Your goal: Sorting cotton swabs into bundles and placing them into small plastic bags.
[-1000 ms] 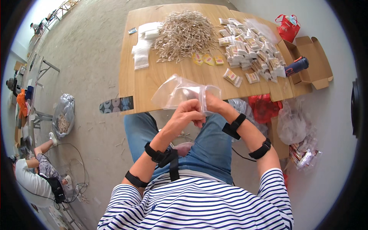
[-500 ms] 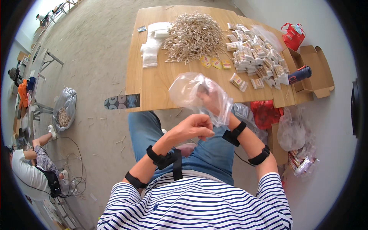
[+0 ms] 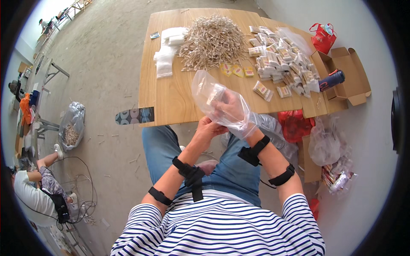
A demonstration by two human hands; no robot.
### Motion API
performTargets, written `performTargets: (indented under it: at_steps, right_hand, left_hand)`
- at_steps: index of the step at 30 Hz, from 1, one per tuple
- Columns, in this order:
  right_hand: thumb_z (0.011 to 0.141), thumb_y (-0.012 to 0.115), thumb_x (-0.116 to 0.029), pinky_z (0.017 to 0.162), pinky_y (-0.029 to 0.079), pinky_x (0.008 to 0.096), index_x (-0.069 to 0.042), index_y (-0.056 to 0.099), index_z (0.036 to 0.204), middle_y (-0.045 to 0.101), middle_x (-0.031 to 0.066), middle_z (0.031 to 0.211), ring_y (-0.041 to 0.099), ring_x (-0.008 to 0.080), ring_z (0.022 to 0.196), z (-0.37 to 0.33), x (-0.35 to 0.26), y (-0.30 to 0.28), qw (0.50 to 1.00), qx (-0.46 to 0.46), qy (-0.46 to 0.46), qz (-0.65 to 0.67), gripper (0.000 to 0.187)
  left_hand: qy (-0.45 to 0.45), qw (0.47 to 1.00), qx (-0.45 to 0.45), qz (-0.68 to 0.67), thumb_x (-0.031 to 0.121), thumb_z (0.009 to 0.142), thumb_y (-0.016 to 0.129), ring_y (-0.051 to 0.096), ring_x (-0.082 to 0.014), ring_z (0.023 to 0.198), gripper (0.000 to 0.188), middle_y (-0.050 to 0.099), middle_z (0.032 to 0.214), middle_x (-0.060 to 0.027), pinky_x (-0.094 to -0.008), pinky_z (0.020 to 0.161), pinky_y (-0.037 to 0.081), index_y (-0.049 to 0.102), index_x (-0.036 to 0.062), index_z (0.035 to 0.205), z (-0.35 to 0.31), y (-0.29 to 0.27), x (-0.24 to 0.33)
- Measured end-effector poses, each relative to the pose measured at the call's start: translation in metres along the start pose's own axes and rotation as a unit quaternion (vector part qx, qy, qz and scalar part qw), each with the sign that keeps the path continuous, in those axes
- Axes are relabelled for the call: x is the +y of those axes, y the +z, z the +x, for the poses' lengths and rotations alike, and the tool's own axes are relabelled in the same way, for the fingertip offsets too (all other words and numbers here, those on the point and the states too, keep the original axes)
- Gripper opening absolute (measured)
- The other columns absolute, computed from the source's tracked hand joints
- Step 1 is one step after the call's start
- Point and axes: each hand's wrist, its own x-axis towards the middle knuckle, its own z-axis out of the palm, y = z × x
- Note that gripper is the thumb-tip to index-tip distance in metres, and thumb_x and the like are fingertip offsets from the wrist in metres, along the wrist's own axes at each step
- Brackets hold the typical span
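A large clear plastic bag is pulled over my right hand at the table's front edge, its mouth around the wrist. Inside it, my right fingers are curled at a whitish piece, blurred by the film, whose kind I cannot make out. My left hand is closed on the bag's lower edge, beside the right wrist. Beyond the bag lies a big pile of cotton swabs. Yellow cards lie at its near side, and a heap of small swab packets is to the right.
White empty bags are stacked left of the swabs. An open cardboard box, a dark blue bottle and a red bag stand at the right. Below the table hang red and clear bags. Another person sits far left.
My left hand has moved up and taken the bag's lower edge. Inside the bag, a whitish piece now shows at my right fingers, and the bag stands more upright.
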Motion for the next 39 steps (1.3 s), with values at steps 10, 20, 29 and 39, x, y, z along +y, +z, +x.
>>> performTargets:
  at_steps: [10, 20, 29, 39]
  right_hand:
    - [0.080, 0.076, -0.023, 0.085, 0.053, 0.0390, 0.001, 0.054, 0.128, 0.066, 0.0177, 0.109, 0.064, 0.0265, 0.097, 0.005, 0.003, 0.010, 0.990, 0.038, -0.002, -0.138, 0.058]
    - [0.079, 0.076, -0.028, 0.089, 0.049, 0.0476, -0.001, 0.058, 0.119, 0.064, 0.0264, 0.110, 0.062, 0.0426, 0.103, 0.017, -0.006, 0.003, 0.882, 0.020, -0.132, -0.452, 0.051]
    - [0.079, 0.073, -0.030, 0.084, 0.050, 0.0507, -0.001, 0.059, 0.114, 0.064, 0.0270, 0.105, 0.063, 0.0439, 0.100, 0.024, 0.008, -0.002, 0.876, 0.046, -0.090, -0.471, 0.048]
    - [0.079, 0.071, -0.026, 0.084, 0.051, 0.0479, 0.000, 0.061, 0.111, 0.066, 0.0266, 0.104, 0.064, 0.0436, 0.098, 0.037, -0.008, 0.012, 0.843, -0.003, -0.064, -0.535, 0.044]
  left_hand:
    - [-0.066, 0.984, -0.059, -0.153, 0.031, 0.100, 0.060, 0.067, -0.0215, 0.105, 0.034, 0.066, 0.119, -0.0055, -0.0421, 0.093, 0.056, 0.057, 0.0102, 0.126, 0.004, 0.014, 0.002]
    - [-0.084, 0.981, -0.174, -0.037, 0.031, 0.099, 0.062, 0.060, -0.0122, 0.075, 0.023, 0.063, 0.092, 0.0005, -0.0280, 0.068, 0.052, 0.063, 0.0086, 0.106, 0.006, 0.025, -0.011]
    - [-0.019, 0.994, -0.012, 0.108, 0.026, 0.092, 0.071, 0.063, -0.0147, 0.091, 0.034, 0.064, 0.102, -0.0032, -0.0302, 0.078, 0.053, 0.061, 0.0081, 0.119, -0.006, 0.031, 0.007]
    - [0.089, 0.995, -0.041, -0.025, 0.019, 0.094, 0.066, 0.063, -0.0140, 0.092, 0.031, 0.066, 0.104, -0.0040, -0.0306, 0.084, 0.052, 0.060, 0.0047, 0.121, 0.022, 0.003, -0.034]
